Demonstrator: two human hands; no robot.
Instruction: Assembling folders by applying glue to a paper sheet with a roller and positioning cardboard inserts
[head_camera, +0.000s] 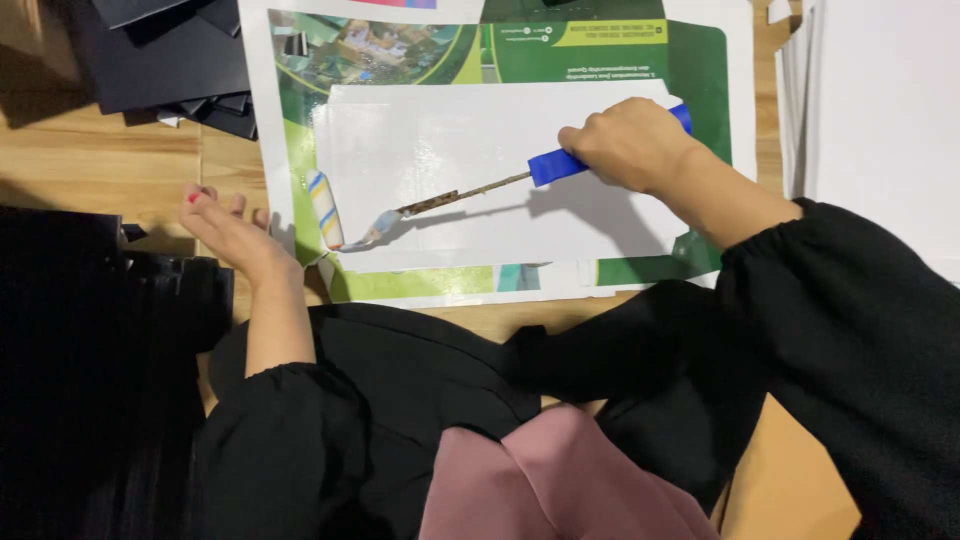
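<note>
One small paint roller (325, 208), striped sleeve, rusty shaft, blue handle, lies on one glossy white sheet (470, 150). Right hand (628, 143) grips its handle with fingers closed; left hand (228, 232) rests open, fingers spread, on the wooden floor (110, 160).

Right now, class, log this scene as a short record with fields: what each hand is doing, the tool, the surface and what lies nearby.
Right hand: right hand closed on the blue-handled paint roller
Left hand: left hand flat on the wooden floor, holding nothing
Roller head: at the left edge of the glossy white sheet
Under it: green printed poster
Nearby: black card stack, white paper stack
</note>
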